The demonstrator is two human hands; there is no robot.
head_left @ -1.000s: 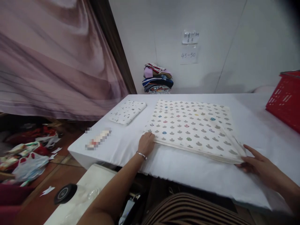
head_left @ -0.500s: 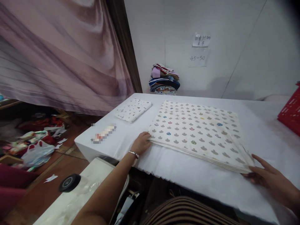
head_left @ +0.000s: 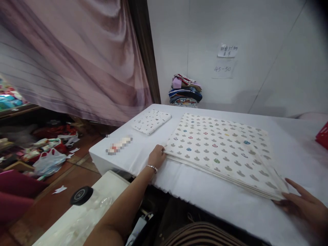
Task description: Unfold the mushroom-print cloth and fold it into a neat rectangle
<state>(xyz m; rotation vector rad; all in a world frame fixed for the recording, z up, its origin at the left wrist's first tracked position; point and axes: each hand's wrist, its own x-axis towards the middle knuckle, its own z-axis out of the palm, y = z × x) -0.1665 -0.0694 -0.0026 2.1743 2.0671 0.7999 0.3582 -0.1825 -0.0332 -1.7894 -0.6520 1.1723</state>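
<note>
A white cloth (head_left: 217, 150) printed with grey shapes and a few coloured ones lies folded in layers on the white-covered table (head_left: 194, 191). My left hand (head_left: 156, 158) pinches its near left corner, fingertips partly hidden by the fabric edge. At the near right corner, my right hand (head_left: 298, 201) grips the layers, the thumb side on top and the other fingers underneath. A smaller folded cloth (head_left: 151, 122) with small dark prints rests on the table to the left. In front of it lies a small pixelated item (head_left: 119, 145) that I cannot make out.
A stack of folded fabrics (head_left: 186, 91) stands beyond the table against the wall. A red basket (head_left: 323, 135) shows at the right edge. At lower left is a white surface (head_left: 102, 198) with a black round object (head_left: 81, 195). Bags (head_left: 50, 162) lie on the floor.
The view has shifted, so everything sits a little further right and lower, and less of the red basket shows. Both hands keep their hold on the cloth's near corners.
</note>
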